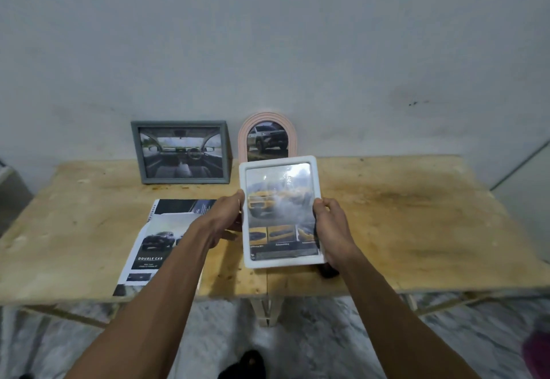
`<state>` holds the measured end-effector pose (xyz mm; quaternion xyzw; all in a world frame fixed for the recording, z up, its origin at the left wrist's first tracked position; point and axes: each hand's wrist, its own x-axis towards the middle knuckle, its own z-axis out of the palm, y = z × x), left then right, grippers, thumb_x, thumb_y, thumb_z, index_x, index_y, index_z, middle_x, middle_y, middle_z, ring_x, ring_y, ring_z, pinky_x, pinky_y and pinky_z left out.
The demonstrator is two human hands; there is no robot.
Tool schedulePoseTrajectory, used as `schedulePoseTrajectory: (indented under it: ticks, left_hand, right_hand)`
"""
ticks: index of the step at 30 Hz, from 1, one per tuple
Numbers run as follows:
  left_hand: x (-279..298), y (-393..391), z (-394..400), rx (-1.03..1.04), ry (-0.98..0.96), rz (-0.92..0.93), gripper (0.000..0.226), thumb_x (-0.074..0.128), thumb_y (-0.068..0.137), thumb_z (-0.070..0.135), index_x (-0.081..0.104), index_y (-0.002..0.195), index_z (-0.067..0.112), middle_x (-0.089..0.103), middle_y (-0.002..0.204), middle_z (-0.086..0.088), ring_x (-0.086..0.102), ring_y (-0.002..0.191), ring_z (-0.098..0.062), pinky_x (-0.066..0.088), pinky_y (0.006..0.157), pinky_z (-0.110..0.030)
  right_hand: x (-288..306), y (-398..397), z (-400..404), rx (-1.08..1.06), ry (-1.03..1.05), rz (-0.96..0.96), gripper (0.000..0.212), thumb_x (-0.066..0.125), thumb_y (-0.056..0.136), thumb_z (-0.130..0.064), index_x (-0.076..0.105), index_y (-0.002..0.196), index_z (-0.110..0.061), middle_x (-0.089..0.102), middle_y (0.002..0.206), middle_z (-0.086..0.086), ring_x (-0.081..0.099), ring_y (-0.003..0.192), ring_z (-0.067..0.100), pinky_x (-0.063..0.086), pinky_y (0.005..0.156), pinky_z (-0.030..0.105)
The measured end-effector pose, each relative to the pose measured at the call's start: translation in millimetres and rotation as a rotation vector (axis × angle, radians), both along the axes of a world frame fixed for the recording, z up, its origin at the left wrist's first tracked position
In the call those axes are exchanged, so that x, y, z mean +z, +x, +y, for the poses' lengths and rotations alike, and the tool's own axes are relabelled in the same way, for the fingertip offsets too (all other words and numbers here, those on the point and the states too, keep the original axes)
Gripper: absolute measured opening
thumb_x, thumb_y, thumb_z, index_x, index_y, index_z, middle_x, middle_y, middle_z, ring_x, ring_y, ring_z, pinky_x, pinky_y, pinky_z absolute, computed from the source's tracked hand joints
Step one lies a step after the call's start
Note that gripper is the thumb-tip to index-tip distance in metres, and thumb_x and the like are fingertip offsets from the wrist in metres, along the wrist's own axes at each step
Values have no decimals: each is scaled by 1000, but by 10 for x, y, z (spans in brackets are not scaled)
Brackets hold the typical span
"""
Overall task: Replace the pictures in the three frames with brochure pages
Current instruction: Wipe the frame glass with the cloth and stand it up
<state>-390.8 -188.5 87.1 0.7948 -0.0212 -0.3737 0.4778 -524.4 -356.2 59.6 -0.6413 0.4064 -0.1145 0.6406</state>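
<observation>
I hold a white rounded frame (279, 261) upright above the wooden table (416, 215); it shows a brochure page with a yellow car in smoke. My left hand (227, 218) grips its left edge and my right hand (330, 230) grips its right edge. A grey frame (180, 182) with a car-interior page leans on the wall at the back. Beside it stands a pink arched frame (269, 120) with a car picture, its lower part hidden by the white frame. Brochure pages (154, 244) lie on the table under my left forearm.
A small dark object (327, 271) sits on the table just below my right hand, mostly hidden. The pale wall (297, 36) rises right behind the table. The table's front edge runs near my elbows, with a marbled floor (312, 343) below.
</observation>
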Motion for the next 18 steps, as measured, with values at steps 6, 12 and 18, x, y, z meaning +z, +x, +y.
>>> schedulePoseTrajectory:
  ticks: [6, 12, 18]
  left_hand:
    - [71, 250, -191, -74, 11, 4, 53, 36, 101, 52, 69, 103, 11, 74, 97, -18, 67, 90, -32, 53, 87, -50]
    - [161, 466, -426, -164, -10, -62, 59, 26, 105, 53, 66, 99, 10, 70, 89, -12, 64, 84, -28, 51, 84, -42]
    - [104, 593, -572, -135, -163, 83, 58, 30, 104, 56, 71, 107, 14, 73, 107, -22, 69, 100, -37, 54, 95, -56]
  right_hand:
    - [25, 134, -90, -64, -41, -4, 31, 37, 99, -47, 49, 120, -27, 61, 113, 5, 63, 98, 24, 55, 87, 48]
    - [71, 296, -166, -147, -35, -21, 28, 36, 100, -44, 49, 117, -27, 62, 110, 10, 60, 87, 24, 46, 63, 32]
    - [39, 360, -267, -222, -56, -51, 24, 38, 100, -46, 51, 112, -29, 62, 110, 5, 61, 93, 21, 53, 80, 39]
